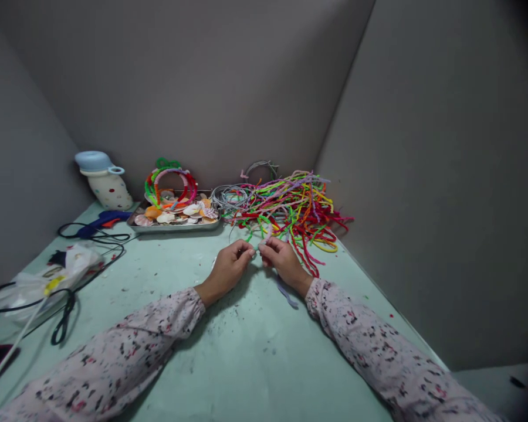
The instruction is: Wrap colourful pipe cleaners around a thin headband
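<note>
My left hand (229,266) is closed in a pinch, thumb against forefinger, with a bit of green pipe cleaner (249,237) showing at its fingertips. Almost touching it, my right hand (287,264) pinches a pale lavender pipe cleaner (268,231), whose short end sticks up above the fingers. A lavender length (287,294) shows below the right hand; whether it is the same piece is hidden. Just beyond the hands lies a tangled heap of coloured pipe cleaners (310,202). Coiled grey wire (231,198) rests at the heap's left side.
A metal tray (176,230) of seashells (166,217) stands at the back, with colourful fuzzy rings (192,186) on top. Further left are a dotted bottle (113,190), a blue-handled tool (99,223), black cable (122,252) and a plastic bag (81,258). Grey panels (422,176) border the table.
</note>
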`<state>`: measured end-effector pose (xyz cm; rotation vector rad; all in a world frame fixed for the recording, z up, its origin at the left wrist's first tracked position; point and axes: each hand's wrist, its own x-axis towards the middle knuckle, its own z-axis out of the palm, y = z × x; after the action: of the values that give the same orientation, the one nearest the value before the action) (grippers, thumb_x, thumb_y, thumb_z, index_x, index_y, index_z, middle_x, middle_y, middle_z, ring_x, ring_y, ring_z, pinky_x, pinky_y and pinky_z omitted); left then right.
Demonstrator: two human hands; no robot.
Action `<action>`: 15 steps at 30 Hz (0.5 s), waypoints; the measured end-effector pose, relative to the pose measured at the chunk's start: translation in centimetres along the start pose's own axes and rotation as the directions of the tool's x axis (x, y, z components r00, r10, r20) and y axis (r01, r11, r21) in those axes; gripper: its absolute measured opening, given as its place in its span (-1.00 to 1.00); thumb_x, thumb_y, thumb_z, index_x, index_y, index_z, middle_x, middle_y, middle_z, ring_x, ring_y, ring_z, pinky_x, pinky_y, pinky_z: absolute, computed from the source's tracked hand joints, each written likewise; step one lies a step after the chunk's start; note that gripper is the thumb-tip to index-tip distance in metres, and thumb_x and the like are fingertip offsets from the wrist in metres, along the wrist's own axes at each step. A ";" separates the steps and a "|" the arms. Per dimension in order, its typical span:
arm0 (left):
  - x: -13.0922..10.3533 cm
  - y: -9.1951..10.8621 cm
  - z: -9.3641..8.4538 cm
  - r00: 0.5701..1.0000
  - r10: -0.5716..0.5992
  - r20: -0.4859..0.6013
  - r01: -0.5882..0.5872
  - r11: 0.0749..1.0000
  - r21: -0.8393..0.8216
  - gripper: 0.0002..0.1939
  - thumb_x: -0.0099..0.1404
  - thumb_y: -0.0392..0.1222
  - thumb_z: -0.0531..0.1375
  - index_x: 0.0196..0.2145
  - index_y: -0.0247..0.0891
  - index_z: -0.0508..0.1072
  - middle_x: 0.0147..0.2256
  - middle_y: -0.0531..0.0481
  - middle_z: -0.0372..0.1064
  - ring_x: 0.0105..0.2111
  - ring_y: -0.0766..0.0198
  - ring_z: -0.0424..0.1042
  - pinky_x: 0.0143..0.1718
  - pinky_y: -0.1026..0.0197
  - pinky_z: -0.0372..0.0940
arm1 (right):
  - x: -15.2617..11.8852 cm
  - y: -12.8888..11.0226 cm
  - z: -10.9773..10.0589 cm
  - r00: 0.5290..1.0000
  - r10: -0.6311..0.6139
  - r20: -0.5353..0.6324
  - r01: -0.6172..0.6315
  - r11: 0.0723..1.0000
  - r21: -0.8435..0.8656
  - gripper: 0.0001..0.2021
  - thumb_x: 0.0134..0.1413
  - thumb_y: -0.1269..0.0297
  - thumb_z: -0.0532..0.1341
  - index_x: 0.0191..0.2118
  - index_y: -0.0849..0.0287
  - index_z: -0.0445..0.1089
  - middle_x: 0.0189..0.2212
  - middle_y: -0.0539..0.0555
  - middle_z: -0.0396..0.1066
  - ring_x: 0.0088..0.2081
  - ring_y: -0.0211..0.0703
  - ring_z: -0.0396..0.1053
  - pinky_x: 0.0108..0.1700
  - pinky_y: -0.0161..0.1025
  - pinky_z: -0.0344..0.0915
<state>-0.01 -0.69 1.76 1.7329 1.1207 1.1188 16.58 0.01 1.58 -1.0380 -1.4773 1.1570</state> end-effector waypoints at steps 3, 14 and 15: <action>0.0 0.0 0.1 1.000 -0.018 0.002 0.018 1.000 -0.020 -0.75 0.25 -0.03 0.10 -0.38 -0.28 0.38 -0.60 0.12 0.21 -0.59 0.37 0.17 -0.55 0.32 0.07 | 0.0 0.0 -0.1 0.999 0.000 0.037 -0.001 1.000 0.018 -0.78 0.02 0.10 0.21 -0.37 0.17 0.31 -0.64 -0.12 0.27 -0.58 -0.32 0.20 -0.51 -0.34 0.15; 0.0 0.1 0.3 0.999 0.015 -0.041 -0.013 0.998 0.058 -0.76 0.23 -0.05 0.13 -0.36 -0.29 0.44 -0.50 0.05 0.32 -0.52 0.34 0.22 -0.49 0.31 0.11 | 0.1 -0.1 -0.1 0.999 0.028 0.043 -0.029 0.999 0.024 -0.79 0.06 0.13 0.20 -0.41 0.18 0.32 -0.63 -0.11 0.27 -0.57 -0.32 0.21 -0.49 -0.34 0.14; 0.0 0.2 0.3 0.999 0.022 -0.037 -0.020 0.998 0.065 -0.76 0.23 -0.05 0.13 -0.37 -0.29 0.44 -0.51 0.05 0.32 -0.52 0.34 0.21 -0.49 0.31 0.11 | 0.1 -0.2 -0.1 0.999 0.032 0.044 -0.033 0.999 0.027 -0.79 0.06 0.13 0.20 -0.41 0.18 0.31 -0.63 -0.11 0.27 -0.58 -0.32 0.20 -0.49 -0.34 0.13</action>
<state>0.31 -0.73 1.82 1.7841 1.1758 1.1434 16.63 0.05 1.76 -1.0273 -1.4787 1.2267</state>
